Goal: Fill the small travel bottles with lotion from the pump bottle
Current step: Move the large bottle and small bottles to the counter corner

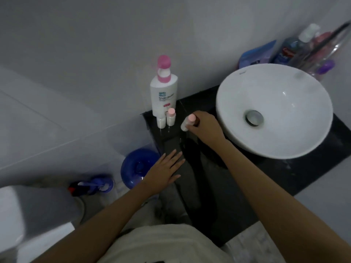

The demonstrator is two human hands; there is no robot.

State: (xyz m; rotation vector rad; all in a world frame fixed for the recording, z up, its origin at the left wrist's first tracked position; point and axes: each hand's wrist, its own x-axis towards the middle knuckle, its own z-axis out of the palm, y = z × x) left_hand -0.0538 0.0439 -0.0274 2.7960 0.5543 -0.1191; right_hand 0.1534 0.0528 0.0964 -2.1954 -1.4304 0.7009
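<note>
1. Head view is giving me everything: I am looking down at a dark table (199, 103) set against a pale wall, with a white round sink (296, 130) sitting on its right part.
2. I am seeing the pump bottle (163, 92) standing upright at the table's far left corner, white with a pink pump head, close to the wall.
3. Two small travel bottles are standing just in front of it, touching or nearly touching each other: the left one (161, 122) is showing no cap, while the right one (171, 117) is wearing a pink cap.
4. My right hand (206, 126) is reaching over the table beside the sink, and its fingers (191, 128) are pinching a third travel bottle (187, 122) with a pink cap; that bottle is tilting, cap toward the wall, just right of the standing pair and apart from them.
5. My left hand (165, 171) is hovering or resting flat at the table's near left edge, fingers spread and straight, holding nothing; I cannot tell whether it is touching the surface.
6. Below the table, on the floor, a blue round container (133, 168) is sitting, partly hidden by the left hand.
</note>
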